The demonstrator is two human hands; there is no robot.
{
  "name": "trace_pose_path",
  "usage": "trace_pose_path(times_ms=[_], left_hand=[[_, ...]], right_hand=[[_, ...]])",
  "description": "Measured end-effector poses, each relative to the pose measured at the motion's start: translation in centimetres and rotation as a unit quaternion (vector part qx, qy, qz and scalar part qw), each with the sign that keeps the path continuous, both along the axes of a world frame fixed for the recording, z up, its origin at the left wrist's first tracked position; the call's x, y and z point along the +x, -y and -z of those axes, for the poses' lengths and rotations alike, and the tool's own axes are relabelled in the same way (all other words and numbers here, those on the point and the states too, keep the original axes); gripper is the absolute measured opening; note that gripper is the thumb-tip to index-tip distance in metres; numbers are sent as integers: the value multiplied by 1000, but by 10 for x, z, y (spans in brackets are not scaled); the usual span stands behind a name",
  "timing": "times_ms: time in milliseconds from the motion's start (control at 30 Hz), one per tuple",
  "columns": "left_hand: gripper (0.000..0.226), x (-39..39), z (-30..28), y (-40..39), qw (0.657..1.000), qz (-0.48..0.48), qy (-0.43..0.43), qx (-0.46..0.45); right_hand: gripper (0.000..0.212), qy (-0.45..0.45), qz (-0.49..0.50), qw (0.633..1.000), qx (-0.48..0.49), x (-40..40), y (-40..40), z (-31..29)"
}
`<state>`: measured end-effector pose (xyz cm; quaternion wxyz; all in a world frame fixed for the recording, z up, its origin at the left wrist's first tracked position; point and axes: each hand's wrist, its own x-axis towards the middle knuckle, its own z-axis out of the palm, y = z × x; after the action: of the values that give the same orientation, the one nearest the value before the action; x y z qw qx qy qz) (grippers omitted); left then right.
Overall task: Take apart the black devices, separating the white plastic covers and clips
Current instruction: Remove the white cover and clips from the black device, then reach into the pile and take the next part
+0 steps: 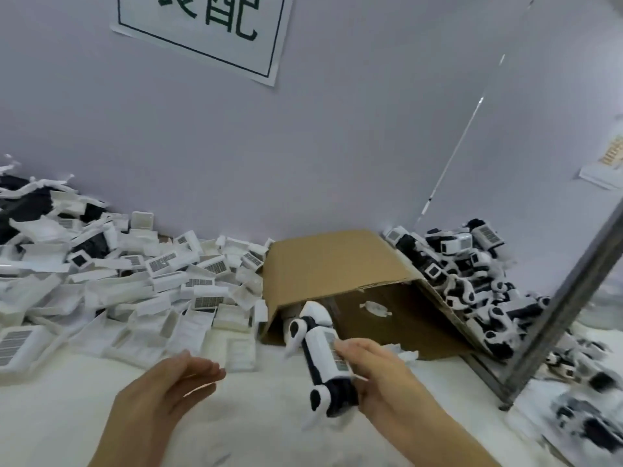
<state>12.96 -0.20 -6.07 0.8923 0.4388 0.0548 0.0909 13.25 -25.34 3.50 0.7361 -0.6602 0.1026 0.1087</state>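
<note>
White and black, the device (323, 358) sat in the right grip (377, 375), fingers curled round its lower half so the labelled cover faced up and the far end stayed free to work on. At nine o'clock of it, the left grip (175, 382) hung empty, fingers straight, probably ready to pull a cover or clip. Loose covers (135, 281) were heaped at ten o'clock on the table (269, 416), likely sorted there. Untouched devices (472, 271) were piled at two o'clock, beyond the box (337, 264) lying on its side.

Bare table (256, 416) between cover pile (111, 284) and cardboard box (340, 264).
</note>
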Motion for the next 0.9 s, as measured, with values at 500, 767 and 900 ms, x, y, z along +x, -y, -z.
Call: trace_pose_path(times_ms=[500,767,900], left_hand=[[38,3,2,5,998,5,2,58],[17,-11,-8,8,994,11,8,111],[22,-21,-10,11,981,-29,2,189]], right_hand=[[14,240,197,936,-168,55,37,-36],[18,170,-53,977,-114,24,-95,73],[20,184,-81,968,-153,21,-91,75]])
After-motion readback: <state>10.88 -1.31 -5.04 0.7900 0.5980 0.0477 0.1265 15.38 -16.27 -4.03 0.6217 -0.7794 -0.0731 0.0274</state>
